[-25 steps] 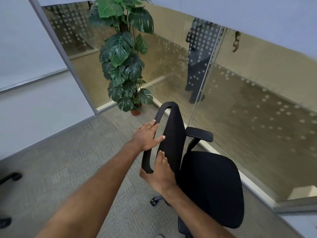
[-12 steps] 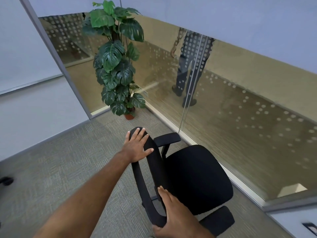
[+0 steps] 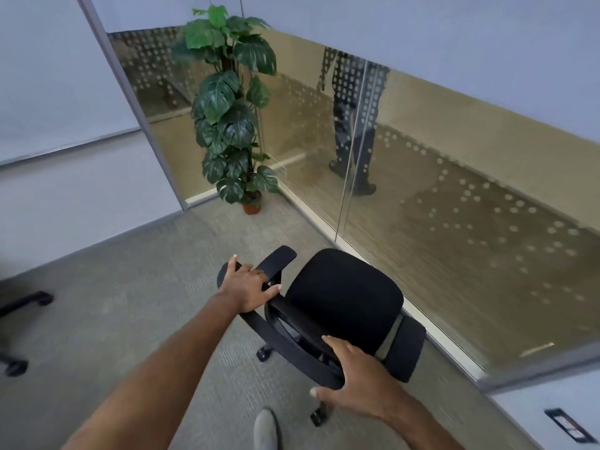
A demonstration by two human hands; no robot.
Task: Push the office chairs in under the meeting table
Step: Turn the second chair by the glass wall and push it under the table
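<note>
A black office chair (image 3: 344, 297) on castors stands on the grey carpet just in front of me, its seat towards the glass wall and its backrest (image 3: 285, 339) nearest me. My left hand (image 3: 246, 287) grips the left end of the backrest's top, thumb on one side and fingers over the other. At the backrest's right end, my right hand (image 3: 354, 384) wraps the rim between thumb and fingers. One armrest (image 3: 279, 259) sticks out past my left hand. No meeting table is in view.
A tall potted plant (image 3: 230, 125) stands in the corner. A dotted glass wall (image 3: 454, 222) runs along the right, with a person's legs (image 3: 354, 125) behind it. Castor legs of other chairs (image 3: 29, 300) show at the left edge. My shoe (image 3: 266, 430) is at the bottom.
The chair has swung round and come closer, so its backrest now faces me and its seat the glass. My hands have slid to the backrest's two ends.
</note>
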